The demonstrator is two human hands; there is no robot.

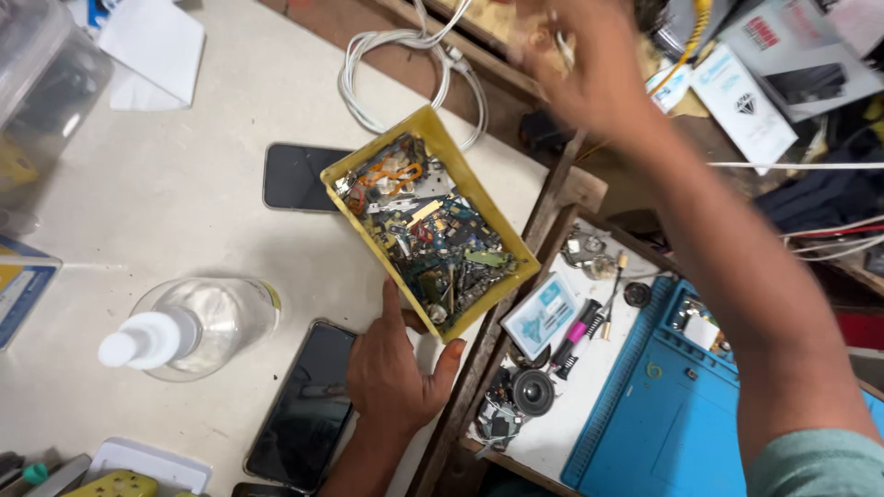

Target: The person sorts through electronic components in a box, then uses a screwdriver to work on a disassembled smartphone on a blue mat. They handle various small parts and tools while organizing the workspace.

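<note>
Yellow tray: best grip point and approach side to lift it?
Probably the near short wall of the yellow tray, approached from below, where the left hand already touches it. That rim looks bare; phone crowds the far corner, loose parts fill it, so keep it level.

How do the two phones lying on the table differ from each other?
The upper phone is partly hidden behind the yellow tray and lies crosswise. The lower phone shows almost whole and lies more lengthwise, tilted. The left hand rests right beside the lower phone, thumb against the tray; no hand is near the upper one. Both lie flat with dark screens.
</note>
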